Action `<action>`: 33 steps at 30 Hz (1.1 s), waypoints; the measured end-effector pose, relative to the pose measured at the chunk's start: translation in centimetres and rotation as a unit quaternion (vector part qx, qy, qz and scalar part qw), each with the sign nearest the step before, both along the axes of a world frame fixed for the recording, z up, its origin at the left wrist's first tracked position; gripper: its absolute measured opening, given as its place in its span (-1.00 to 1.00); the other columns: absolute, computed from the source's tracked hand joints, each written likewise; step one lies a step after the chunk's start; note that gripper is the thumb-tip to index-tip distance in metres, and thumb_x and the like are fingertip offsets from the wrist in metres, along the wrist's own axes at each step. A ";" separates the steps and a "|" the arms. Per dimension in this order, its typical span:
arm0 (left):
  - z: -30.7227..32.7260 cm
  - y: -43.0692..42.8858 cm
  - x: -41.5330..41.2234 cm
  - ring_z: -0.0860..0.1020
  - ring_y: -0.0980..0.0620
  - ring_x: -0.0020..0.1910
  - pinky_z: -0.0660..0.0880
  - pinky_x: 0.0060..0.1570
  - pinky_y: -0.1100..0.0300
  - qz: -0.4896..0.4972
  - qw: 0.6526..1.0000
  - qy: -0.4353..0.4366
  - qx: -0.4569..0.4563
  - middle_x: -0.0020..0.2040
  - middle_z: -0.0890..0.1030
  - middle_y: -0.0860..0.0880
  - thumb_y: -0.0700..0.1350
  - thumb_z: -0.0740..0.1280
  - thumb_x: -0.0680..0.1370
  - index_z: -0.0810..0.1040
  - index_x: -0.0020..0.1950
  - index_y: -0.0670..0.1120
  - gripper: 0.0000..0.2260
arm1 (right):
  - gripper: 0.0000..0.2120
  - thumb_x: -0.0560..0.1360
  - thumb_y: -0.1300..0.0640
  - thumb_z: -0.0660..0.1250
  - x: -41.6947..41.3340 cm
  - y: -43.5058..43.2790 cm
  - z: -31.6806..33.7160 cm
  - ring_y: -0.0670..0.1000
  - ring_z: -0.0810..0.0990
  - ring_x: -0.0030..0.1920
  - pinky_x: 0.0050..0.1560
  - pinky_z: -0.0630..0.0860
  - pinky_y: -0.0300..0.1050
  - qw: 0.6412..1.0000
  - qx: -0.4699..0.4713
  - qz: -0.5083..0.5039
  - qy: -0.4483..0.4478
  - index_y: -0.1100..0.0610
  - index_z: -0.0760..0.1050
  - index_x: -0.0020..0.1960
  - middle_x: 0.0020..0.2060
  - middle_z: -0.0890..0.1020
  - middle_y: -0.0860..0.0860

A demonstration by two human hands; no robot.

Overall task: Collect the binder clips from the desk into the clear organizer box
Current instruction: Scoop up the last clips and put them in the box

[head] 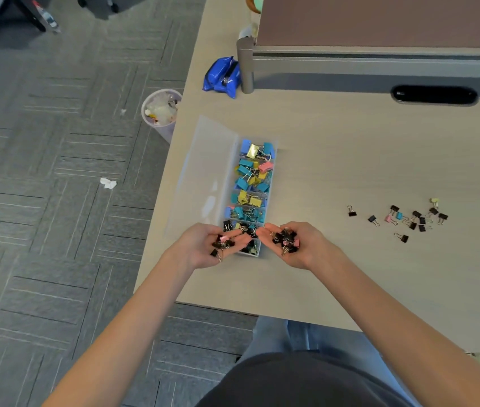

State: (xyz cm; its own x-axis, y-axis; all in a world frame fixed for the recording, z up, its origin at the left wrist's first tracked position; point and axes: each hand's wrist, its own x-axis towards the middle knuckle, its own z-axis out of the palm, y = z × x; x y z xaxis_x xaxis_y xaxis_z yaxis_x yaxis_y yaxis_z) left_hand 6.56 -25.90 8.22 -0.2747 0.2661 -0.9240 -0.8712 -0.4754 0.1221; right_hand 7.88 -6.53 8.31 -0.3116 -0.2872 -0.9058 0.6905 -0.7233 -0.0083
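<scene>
While over the organizer box [207, 171] at desk edge [227, 302], both hands [200, 248] [301, 245] cupping binder clips [287, 239].

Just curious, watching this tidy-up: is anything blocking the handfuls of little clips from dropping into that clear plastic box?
Nothing visible does. The clear plastic organizer box has its translucent lid folded open to the left, and the left hand and right hand hold small black and pink binder clips at its near end.

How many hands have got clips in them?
2. The left hand cups a pile of binder clips at the near end of the organizer box. The right hand cups another pile just across from it. No other hand shows.
</scene>
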 end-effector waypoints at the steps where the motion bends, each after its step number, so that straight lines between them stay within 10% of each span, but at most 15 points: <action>1: -0.2 -0.2 -0.3 0.54 -0.34 0.18 0.57 -0.06 -0.19 -0.012 1.000 0.002 -0.006 0.20 0.51 -0.31 -0.30 0.03 0.62 0.37 0.28 -0.47 -0.67 | -0.68 0.59 0.31 0.06 -0.1 -0.1 0.1 0.22 0.63 -0.13 -0.19 0.62 0.09 1.000 0.002 0.003 0.000 0.46 0.52 -0.11 -0.21 0.65 0.33; 10: -0.3 -0.2 -2.3 0.49 -0.40 0.21 0.47 0.21 -0.15 -0.111 0.993 0.024 -0.044 0.26 0.47 -0.40 -0.31 0.01 0.61 0.44 -0.07 -0.36 -0.75 | -0.68 0.58 0.30 0.02 -0.5 -0.2 -0.4 0.21 0.58 0.14 0.18 0.51 0.08 0.999 0.027 0.044 -0.007 0.45 0.50 -0.01 -0.07 0.61 0.32; 14: -0.5 -0.5 -2.6 0.50 -0.41 0.20 0.52 0.11 -0.12 -0.145 0.988 0.019 -0.046 0.31 0.43 -0.35 -0.29 0.02 0.60 0.35 0.32 -0.37 -0.67 | -0.67 0.57 0.29 0.03 -0.7 -0.5 -0.6 0.22 0.59 0.13 0.18 0.52 0.07 0.997 0.036 0.072 0.007 0.44 0.51 0.08 -0.02 0.61 0.32; 22: 0.7 -1.2 -2.5 0.48 -0.38 0.22 0.49 0.15 -0.05 -0.192 0.978 0.034 -0.073 0.35 0.37 -0.42 -0.25 0.02 0.62 0.20 0.41 -0.45 -0.59 | -0.66 0.57 0.30 -0.01 -1.0 -1.8 -0.2 0.25 0.50 0.28 0.25 0.46 0.06 0.993 0.045 0.111 0.017 0.41 0.51 -0.02 0.26 0.50 0.31; 26: 0.9 -2.0 -2.2 0.52 -0.36 0.18 0.50 0.15 -0.04 -0.200 0.972 0.051 -0.109 0.33 0.39 -0.43 -0.23 0.03 0.62 0.24 0.40 -0.45 -0.59 | -0.53 0.55 0.32 -0.11 -1.4 -2.9 -0.3 0.15 0.11 0.48 0.47 0.20 -0.02 0.996 0.017 0.087 0.023 0.28 0.19 0.45 0.45 0.14 0.17; 30: 1.3 -2.4 -1.6 0.55 -0.32 0.12 0.55 0.07 0.00 -0.209 0.961 0.085 -0.160 0.22 0.49 -0.42 -0.24 0.05 0.60 0.38 0.28 -0.44 -0.64 | -0.54 0.54 0.33 -0.10 -1.7 -4.2 -0.7 0.42 0.34 0.31 0.21 0.51 -0.07 0.994 0.047 0.097 0.029 0.13 0.34 0.34 0.29 0.49 0.15; 33: 1.3 -2.5 -1.2 0.57 -0.28 0.08 0.54 0.07 0.03 -0.209 0.957 0.095 -0.176 0.17 0.53 -0.41 -0.25 0.04 0.60 0.43 0.23 -0.43 -0.66 | -0.79 0.55 0.34 0.02 -2.0 -4.4 -0.7 0.18 0.49 -0.13 -0.05 0.57 0.00 0.989 0.088 0.118 0.024 0.33 0.43 0.00 -0.17 0.50 0.23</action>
State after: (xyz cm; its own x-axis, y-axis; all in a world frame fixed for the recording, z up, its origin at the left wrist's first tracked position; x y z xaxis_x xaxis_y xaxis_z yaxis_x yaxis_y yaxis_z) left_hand 5.36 -28.43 9.53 -0.3834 0.0706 -0.9209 -0.9229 0.0091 0.3850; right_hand 5.91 -10.97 7.57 -0.2979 -0.1969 -0.9341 0.8359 -0.5264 -0.1556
